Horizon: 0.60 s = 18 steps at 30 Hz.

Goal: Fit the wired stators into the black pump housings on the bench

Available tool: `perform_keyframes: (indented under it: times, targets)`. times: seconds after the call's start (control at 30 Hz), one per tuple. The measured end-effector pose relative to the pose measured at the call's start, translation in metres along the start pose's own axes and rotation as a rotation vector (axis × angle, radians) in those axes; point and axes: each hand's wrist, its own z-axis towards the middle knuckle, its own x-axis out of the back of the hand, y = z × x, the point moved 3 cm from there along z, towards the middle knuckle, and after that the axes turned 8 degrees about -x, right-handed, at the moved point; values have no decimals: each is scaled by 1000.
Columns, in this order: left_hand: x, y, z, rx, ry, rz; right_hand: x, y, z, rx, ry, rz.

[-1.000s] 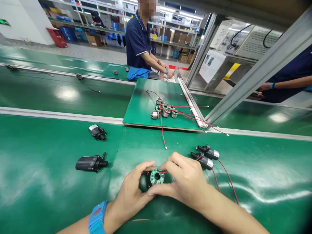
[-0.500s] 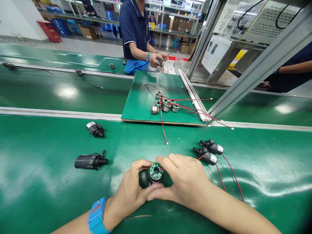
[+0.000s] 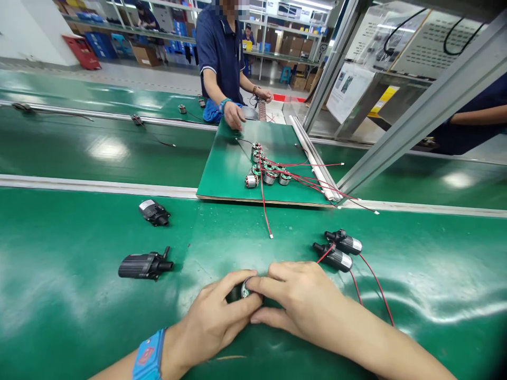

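Observation:
Between my two hands, low in the middle of the head view, is a small motor stator with a green circuit board (image 3: 245,289), mostly covered by my fingers. My left hand (image 3: 219,309) wraps its left side, thumb and forefinger closed round it. From the right, my right hand (image 3: 295,295) presses fingertips on its top, with the thumb at the near side. A dark round part shows in the gap by my left fingers; how it joins the stator is hidden. Two black pumps with red wires (image 3: 336,257) lie just beyond my right hand.
Left on the green bench lie two more black pumps (image 3: 146,265) (image 3: 154,212). Ahead, a green board (image 3: 225,174) bears several wired stators (image 3: 270,175). Behind it a co-worker (image 3: 219,58) reaches a hand over the board. A metal post (image 3: 415,121) slants on the right.
My fingers have closed over the top of the stator, covering most of its green board. The co-worker's hand has moved onto the far edge of the board, where another stator now stands.

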Motion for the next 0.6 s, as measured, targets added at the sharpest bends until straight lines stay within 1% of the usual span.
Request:
perform_keyframes:
  times: [0.07,0.1,0.17,0.23,0.33,0.4,0.43,0.5,0.53,0.6]
  targets:
    - [3,1,-3,-41,20,61,-1,-3,-1,48,71,-35]
    - [3,1,-3,-34,15,65,-2,-5,-1,63,101,-61]
    - [2,0,1,40,-40,16,-5,-6,1,51,122,-129]
    - [-1,-2,9,145,-126,-87,-4,-5,2,10,147,-207]
    - [-3,-8,23,287,-200,-218,10,-4,-10,-53,225,-362]
    - [-4,-14,32,373,-250,-267,23,0,-29,-107,263,-460]
    - [-4,-17,36,407,-283,-289,27,2,-42,-138,259,-492]
    - [-8,-21,46,438,-376,-323,28,10,-71,-191,199,-501]
    - [-10,-20,53,426,-430,-327,25,15,-87,-212,150,-484]
    - [-18,-14,69,337,-539,-321,13,25,-117,-247,30,-427]
